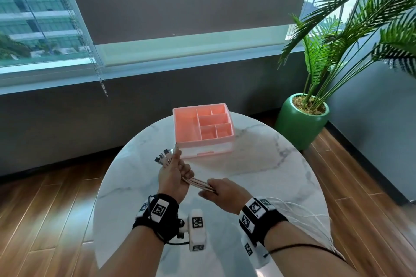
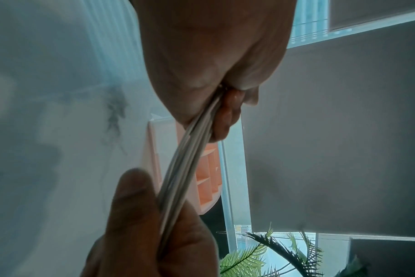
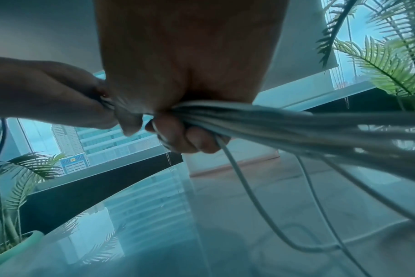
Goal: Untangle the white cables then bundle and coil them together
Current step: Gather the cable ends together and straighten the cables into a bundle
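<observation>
Several white cables run as one tight bundle between my two hands above the marble table. My left hand grips the bundle near its plug ends, which stick out past the fingers toward the pink organiser. My right hand grips the same bundle a short way to the right. Behind the right hand the cables fan out loose and trail over the table's right edge. In the left wrist view the bundle stretches from the left palm down to the right hand.
A pink organiser tray with several compartments stands at the table's far side, just beyond my left hand. A palm in a green pot stands on the wooden floor at the right. A window and grey wall lie behind.
</observation>
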Action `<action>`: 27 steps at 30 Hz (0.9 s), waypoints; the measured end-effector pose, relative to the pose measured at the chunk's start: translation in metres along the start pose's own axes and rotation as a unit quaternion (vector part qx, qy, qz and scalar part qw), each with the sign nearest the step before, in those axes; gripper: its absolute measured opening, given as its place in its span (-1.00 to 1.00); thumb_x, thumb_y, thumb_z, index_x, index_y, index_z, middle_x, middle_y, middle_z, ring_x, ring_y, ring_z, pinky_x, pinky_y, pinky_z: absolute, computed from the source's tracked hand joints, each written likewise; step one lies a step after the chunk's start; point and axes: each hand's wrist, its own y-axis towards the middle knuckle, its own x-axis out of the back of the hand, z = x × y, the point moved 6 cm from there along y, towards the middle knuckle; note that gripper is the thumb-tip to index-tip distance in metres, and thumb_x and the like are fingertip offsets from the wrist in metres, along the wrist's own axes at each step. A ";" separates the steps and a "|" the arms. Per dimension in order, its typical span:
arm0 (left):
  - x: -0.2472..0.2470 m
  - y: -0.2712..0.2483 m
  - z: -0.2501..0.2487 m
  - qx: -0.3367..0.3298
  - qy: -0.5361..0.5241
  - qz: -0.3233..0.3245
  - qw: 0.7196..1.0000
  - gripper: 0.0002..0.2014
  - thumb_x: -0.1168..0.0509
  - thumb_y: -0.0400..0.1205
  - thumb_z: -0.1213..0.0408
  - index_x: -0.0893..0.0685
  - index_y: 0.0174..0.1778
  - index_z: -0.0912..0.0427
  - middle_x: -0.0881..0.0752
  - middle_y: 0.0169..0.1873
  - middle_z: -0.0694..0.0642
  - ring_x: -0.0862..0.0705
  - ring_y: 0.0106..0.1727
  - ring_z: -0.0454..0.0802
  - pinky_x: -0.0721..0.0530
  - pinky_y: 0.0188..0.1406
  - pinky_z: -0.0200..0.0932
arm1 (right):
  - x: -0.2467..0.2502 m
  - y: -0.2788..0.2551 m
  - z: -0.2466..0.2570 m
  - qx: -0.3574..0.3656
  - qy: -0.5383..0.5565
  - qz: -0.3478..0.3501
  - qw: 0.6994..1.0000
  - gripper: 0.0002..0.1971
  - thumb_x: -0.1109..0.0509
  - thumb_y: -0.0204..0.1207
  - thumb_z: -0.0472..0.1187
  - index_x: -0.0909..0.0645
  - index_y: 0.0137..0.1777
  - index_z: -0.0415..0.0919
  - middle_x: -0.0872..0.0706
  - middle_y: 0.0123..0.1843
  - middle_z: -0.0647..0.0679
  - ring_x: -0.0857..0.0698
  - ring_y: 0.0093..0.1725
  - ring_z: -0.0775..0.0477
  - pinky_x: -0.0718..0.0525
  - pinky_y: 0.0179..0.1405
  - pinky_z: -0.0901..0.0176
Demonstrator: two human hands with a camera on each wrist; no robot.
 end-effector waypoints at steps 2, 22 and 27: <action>-0.001 0.001 -0.003 -0.005 -0.007 0.000 1.000 -0.75 -0.40 0.66 0.19 -0.51 -0.29 0.08 -0.29 -0.59 -0.05 -0.27 -0.60 -0.14 -0.31 -0.63 -0.25 | 0.002 -0.002 -0.006 -0.009 0.004 0.002 1.000 -0.71 -0.24 0.64 0.05 -0.44 -0.24 -0.08 -0.59 -0.33 -0.04 -0.61 -0.30 -0.19 -0.47 -0.32 0.05; -0.028 -0.013 0.005 0.000 -0.011 -0.010 1.000 -0.72 -0.37 0.70 0.28 -0.47 -0.30 0.06 -0.30 -0.56 -0.02 -0.22 -0.61 -0.13 -0.27 -0.68 -0.25 | 0.011 0.012 0.022 0.001 0.130 0.035 0.991 -0.81 -0.29 0.62 -0.01 -0.59 -0.02 -0.12 -0.78 -0.18 -0.11 -0.76 -0.29 -0.11 -0.79 -0.19 -0.03; -0.015 -0.007 -0.009 -0.010 0.003 -0.014 1.000 -0.77 -0.35 0.70 0.37 -0.51 -0.26 0.13 -0.37 -0.55 0.02 -0.42 -0.58 -0.09 -0.48 -0.60 -0.19 | 0.002 -0.003 0.004 -0.002 0.056 -0.009 0.998 -0.61 -0.21 0.67 0.23 -0.41 -0.21 -0.06 -0.58 -0.34 -0.01 -0.58 -0.34 -0.11 -0.53 -0.27 -0.01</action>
